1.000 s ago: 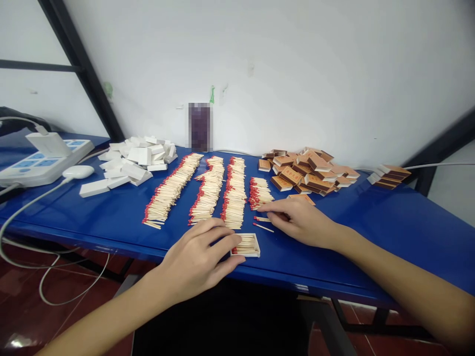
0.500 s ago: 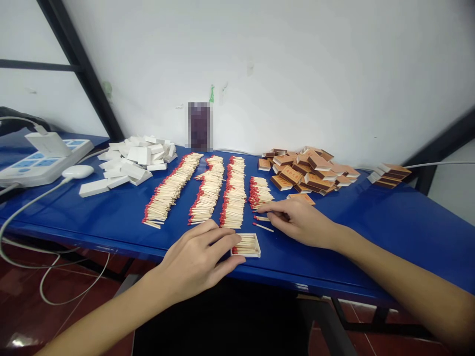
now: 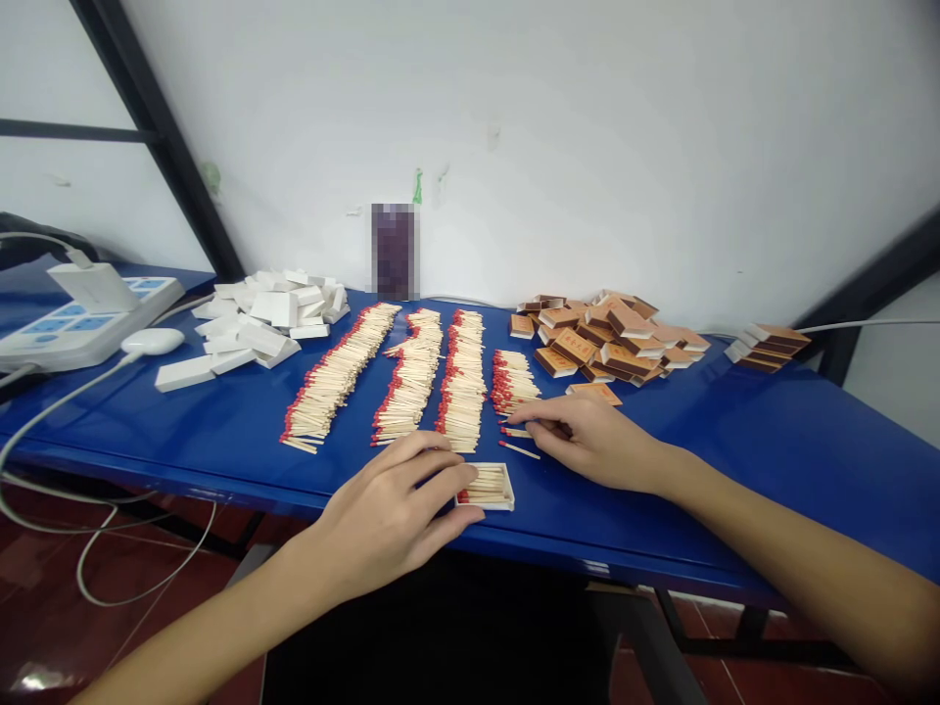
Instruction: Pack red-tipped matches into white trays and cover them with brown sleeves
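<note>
My left hand grips a small white matchbox tray near the table's front edge, fingers on its far side and thumb on its near side. Inside the tray lie red-tipped matches, heads to the left, partly covered by my fingers. My right hand is at the near end of the shortest row of matches, thumb and forefinger closed around a match lying on the table. Another loose match lies just in front of it.
Three longer rows of matches lie further left. White trays are heaped at the back left, brown matchbox sleeves at the back right. A short stack of matchboxes stands far right. A power strip with cables sits at left.
Almost nothing differs. Both hands and the tray stay in place; the view has shifted very slightly.
</note>
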Tool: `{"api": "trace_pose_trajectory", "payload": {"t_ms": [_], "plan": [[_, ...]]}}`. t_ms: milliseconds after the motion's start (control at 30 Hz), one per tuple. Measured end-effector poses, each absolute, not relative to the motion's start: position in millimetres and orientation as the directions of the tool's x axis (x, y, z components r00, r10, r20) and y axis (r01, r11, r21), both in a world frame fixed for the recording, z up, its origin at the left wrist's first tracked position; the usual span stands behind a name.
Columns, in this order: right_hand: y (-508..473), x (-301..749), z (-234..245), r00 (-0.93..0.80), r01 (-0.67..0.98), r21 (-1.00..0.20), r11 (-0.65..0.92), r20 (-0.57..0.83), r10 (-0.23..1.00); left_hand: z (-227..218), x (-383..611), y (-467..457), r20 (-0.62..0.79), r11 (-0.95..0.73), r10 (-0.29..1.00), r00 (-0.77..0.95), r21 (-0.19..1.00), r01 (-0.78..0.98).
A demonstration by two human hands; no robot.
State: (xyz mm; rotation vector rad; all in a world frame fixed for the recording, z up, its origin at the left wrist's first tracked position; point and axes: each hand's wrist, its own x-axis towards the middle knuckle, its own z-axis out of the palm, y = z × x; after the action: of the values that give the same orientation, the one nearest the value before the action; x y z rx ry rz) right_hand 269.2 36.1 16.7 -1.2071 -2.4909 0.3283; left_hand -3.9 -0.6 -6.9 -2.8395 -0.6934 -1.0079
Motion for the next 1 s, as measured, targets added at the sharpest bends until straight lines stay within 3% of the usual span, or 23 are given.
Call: {"api": "trace_pose_trajectory", "payload": {"t_ms": [467,833,1000], "plan": [[38.3,268.7,18.0,-0.549,0.752,-0.247,0.611,0.279,0.788,-7.6,-4.9,-1.0,0.593,-0.893,0.411,0.692,0.108,0.438],[41.6,273.8,14.7,-0.519,0.715,-0.428,0.553,0.204,0.830,-7.8,-5.1,-1.1,0.619,-0.891,0.382,0.686,0.048,0.452],[43.0,273.9,14.3,-0.499,0.729,-0.410,0.548,0.229,0.836,-8.2,-5.4,-1.1,0.607,-0.884,0.396,0.689,0.049,0.465]]}}
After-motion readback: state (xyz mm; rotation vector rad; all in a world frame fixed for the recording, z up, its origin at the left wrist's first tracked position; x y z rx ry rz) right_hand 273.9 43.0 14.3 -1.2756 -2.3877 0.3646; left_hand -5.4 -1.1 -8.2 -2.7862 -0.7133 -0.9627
